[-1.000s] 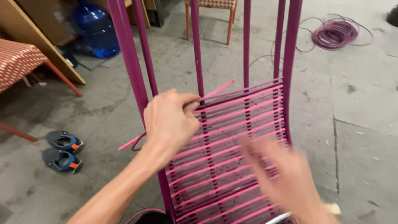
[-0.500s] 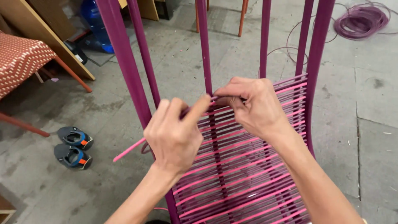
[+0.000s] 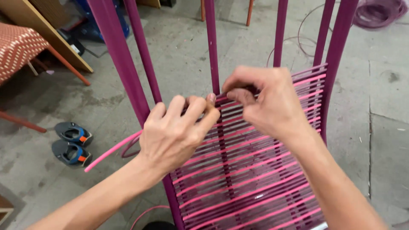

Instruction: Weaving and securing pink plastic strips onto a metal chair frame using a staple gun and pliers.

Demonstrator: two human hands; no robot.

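Both hands [image 3: 221,115] drawn closer, pinching pink cord [image 3: 111,150] at woven frame [image 3: 255,170]

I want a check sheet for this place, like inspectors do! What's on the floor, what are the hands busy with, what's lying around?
Surface: grey concrete floor, stained and cracked.
Job's things: purple metal chair frame with upright bars; rows of pink and purple plastic cord woven across it; a loose pink cord end sticks out to the left.
Clutter: pair of dark sandals with orange patches; slanted wooden board.
Grippers: left hand and right hand pinch cord at the top woven row.
Cables: coil of purple cord lies on the floor.
Surroundings: seat with an orange-and-white pattern; blue container, partly hidden.
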